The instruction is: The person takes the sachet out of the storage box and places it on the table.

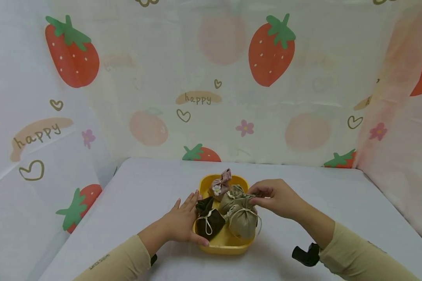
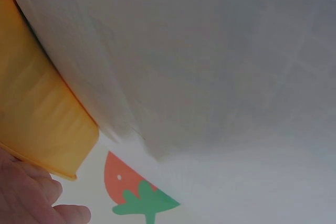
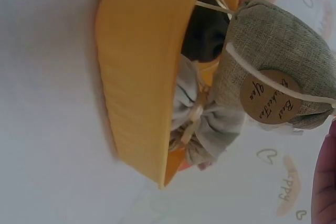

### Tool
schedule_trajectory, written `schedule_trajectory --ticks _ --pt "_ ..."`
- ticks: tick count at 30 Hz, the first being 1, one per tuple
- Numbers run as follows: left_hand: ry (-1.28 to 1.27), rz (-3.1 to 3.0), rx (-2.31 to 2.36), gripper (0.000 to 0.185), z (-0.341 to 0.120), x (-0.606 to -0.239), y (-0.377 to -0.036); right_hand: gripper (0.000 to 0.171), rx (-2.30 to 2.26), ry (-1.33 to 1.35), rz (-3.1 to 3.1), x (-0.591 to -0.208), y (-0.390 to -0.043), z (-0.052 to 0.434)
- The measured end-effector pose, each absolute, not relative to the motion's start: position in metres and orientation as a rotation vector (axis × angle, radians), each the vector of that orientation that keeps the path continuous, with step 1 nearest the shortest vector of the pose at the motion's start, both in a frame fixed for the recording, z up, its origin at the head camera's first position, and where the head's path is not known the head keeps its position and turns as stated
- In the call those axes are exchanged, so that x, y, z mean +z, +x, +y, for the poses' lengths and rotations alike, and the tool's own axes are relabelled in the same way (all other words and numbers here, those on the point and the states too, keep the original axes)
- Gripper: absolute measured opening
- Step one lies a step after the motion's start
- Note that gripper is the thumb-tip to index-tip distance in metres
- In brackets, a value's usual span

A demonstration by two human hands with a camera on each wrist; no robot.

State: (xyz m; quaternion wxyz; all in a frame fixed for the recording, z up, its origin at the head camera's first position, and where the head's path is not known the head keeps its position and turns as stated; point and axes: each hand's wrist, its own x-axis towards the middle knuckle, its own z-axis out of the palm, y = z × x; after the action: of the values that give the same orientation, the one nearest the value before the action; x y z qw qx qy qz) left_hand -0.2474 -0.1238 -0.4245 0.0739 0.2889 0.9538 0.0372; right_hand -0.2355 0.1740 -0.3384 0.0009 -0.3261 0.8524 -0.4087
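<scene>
Readable words on the backdrop and one tag

We read "happy" on the strawberry-print curtain in two places, and cursive lettering on the round brown tag of an olive sachet, too slanted to make out.

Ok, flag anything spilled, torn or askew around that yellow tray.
Nothing stands out. The four drawstring pouches sit inside the yellow tray; the left hand rests at its edge, and the right hand pinches an olive pouch's top.

Even, soft, bright light throughout; shadows faint. The head view is sharp, both wrist views softly blurred, the tray edge smeared close up.
</scene>
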Motion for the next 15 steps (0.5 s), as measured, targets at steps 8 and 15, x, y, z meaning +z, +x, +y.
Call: schedule_trajectory --ticks 8,15 --pt "0.853 2.856 0.125 0.12 -0.124 -0.424 -0.246 0.008 -1.3 -0.979 2.764 -0.326 -0.235 0.185" --pt "0.843 2.852 0.122 0.12 -0.123 -0.422 -0.245 0.008 -1.358 -0.924 2.839 -0.319 -0.237 0.197"
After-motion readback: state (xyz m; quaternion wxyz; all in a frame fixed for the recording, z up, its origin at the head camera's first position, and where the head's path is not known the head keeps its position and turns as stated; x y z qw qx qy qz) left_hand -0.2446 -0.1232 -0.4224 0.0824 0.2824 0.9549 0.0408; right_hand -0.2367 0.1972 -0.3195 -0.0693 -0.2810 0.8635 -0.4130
